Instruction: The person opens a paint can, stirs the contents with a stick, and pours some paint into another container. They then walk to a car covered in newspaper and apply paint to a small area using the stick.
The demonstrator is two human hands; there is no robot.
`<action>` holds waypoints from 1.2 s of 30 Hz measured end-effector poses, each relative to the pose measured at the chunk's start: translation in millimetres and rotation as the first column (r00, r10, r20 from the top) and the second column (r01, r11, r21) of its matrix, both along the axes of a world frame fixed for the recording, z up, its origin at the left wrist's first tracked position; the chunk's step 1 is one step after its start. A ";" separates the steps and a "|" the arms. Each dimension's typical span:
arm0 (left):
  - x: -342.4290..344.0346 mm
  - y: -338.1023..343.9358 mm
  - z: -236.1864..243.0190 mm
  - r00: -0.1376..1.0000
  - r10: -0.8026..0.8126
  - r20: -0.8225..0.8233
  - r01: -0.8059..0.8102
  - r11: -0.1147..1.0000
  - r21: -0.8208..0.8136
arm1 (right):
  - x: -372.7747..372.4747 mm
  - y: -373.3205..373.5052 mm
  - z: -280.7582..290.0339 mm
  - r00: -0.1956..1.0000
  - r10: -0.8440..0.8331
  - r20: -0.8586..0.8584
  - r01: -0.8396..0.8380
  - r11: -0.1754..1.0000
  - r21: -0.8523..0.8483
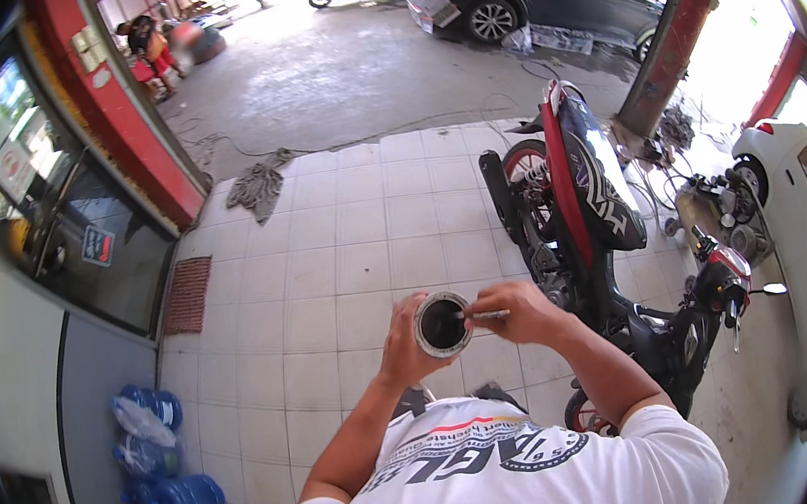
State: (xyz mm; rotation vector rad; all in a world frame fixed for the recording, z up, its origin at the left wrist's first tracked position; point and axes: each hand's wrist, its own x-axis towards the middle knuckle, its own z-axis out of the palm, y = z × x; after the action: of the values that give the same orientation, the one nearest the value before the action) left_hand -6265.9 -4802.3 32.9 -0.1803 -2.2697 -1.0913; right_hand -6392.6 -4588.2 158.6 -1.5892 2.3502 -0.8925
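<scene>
The round metal ring part sits at chest height in front of you, above the tiled floor, its dark open face turned up toward you. Your left hand wraps its left rim, fingers curled shut around it. Your right hand is closed on a thin silvery tool — long axis level, tip reaching leftward into the ring's opening. Right of the ring stands a red-and-black motorcycle; left of it and lower, blue water bottles.

Both hands hold round part beside motorcycle.
</scene>
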 end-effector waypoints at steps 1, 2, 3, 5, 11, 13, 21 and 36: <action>-33.3 -26.2 2.1 0.999 -0.037 -0.020 0.036 0.999 -0.041 | -26.7 -25.8 6.1 0.997 -0.014 -0.081 0.005 0.995 -0.101; -67.0 -52.6 4.5 0.997 -0.070 -0.038 0.067 0.994 -0.083 | -53.3 -52.9 13.5 0.990 -0.039 -0.135 0.022 0.992 -0.123; -97.0 -71.8 12.2 0.995 -0.083 -0.050 0.079 0.994 -0.081 | -69.3 -71.1 25.3 0.976 -0.080 -0.204 0.051 0.988 -0.146; -167.7 -109.8 8.0 0.987 -0.145 -0.073 0.140 0.988 -0.070 | -115.2 -104.0 9.4 0.960 -0.196 -0.200 0.150 0.963 -0.224; -344.1 -253.0 -31.9 0.996 -0.087 -0.017 0.084 0.992 -0.096 | -257.6 -243.4 -107.7 0.521 -0.472 0.711 0.722 0.689 -0.072; -395.9 -305.9 -41.7 0.999 -0.018 0.029 0.021 0.995 -0.096 | -320.2 -298.2 -130.8 0.139 -0.241 0.961 0.830 0.557 0.020; -597.9 -520.5 -40.7 0.943 0.236 0.237 -0.288 0.933 0.216 | -570.2 -482.3 -99.8 -0.034 -0.053 0.998 0.866 0.496 0.056; -1017.3 -917.9 -120.0 0.937 -0.002 0.349 -0.085 0.969 0.233 | -956.9 -870.8 -136.4 -0.204 -0.194 0.960 0.924 0.285 0.254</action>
State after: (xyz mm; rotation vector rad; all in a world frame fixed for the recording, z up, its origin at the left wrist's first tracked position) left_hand -7283.2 -5720.2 -87.1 0.1763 -2.3976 -1.4638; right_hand -7349.5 -5458.9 22.2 0.7268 1.5790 -2.1491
